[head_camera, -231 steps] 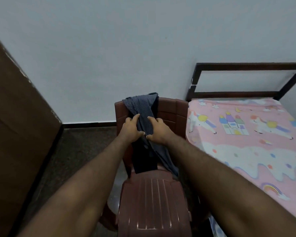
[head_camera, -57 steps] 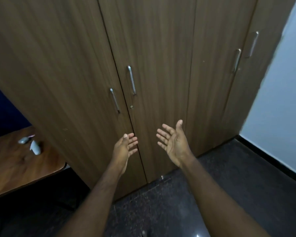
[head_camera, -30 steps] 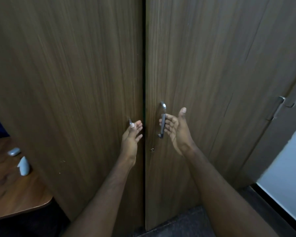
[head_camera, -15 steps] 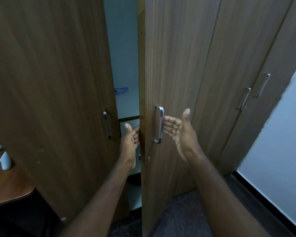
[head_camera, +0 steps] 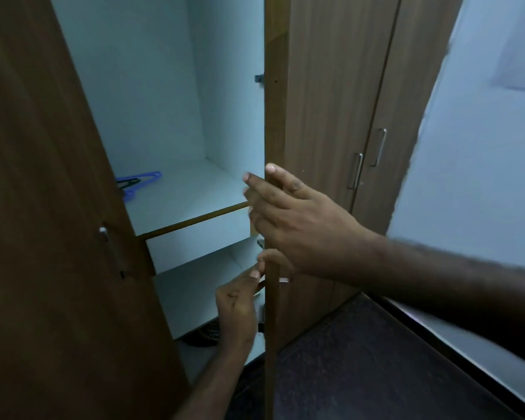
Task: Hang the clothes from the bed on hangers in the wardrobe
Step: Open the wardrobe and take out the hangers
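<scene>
Your left hand (head_camera: 238, 310) gripped right door (head_camera: 273, 116) edge, fingers curled; your right hand (head_camera: 303, 228) lay across it higher up, fingers straight. Hangers (head_camera: 138, 183) lay inside wardrobe (head_camera: 152, 86) at shelf's (head_camera: 188, 195) left edge, beside left door (head_camera: 43, 207).

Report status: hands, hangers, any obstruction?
Right hand open on right door edge; left hand at same edge lower down, grip unclear. Blue hangers lying on wardrobe shelf, no clothes in view. Left door also open, shelf reachable.
</scene>
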Tool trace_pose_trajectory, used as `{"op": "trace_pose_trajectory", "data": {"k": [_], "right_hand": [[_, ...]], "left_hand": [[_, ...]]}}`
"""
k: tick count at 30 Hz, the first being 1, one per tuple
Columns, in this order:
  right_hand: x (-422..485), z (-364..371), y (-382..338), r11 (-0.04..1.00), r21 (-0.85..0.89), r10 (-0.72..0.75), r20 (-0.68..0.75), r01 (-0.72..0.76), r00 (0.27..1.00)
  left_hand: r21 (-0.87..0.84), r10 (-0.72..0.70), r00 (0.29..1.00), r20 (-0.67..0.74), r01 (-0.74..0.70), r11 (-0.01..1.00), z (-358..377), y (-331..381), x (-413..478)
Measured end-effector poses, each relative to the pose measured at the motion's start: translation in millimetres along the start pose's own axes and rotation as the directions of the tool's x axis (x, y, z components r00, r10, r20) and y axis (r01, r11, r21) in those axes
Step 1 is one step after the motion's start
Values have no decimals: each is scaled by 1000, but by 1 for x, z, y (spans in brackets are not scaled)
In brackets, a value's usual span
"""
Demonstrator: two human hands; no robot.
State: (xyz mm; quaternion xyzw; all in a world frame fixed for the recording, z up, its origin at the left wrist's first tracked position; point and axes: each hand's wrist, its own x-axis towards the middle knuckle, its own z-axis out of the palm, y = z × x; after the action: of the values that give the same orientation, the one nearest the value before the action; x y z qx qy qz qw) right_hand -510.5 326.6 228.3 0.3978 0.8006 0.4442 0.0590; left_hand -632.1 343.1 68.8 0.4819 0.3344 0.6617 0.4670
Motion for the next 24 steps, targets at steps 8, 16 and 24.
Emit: {"op": "trace_pose_trajectory", "data": {"k": [8,16,24], "right_hand": [[-62,3,29,948,-316,127,288,-31,949],[-120,46,65,895,-374,414,497,-242,763],[-125,88,84,820,-367,570,596,-439,566]], "left_hand": [[154,218,928,303,-273,950,51,-69,-2],[375,126,579,805,-663,648,117,-111,48],[401,-74,468,881,-654,641,160,-123,72]]}}
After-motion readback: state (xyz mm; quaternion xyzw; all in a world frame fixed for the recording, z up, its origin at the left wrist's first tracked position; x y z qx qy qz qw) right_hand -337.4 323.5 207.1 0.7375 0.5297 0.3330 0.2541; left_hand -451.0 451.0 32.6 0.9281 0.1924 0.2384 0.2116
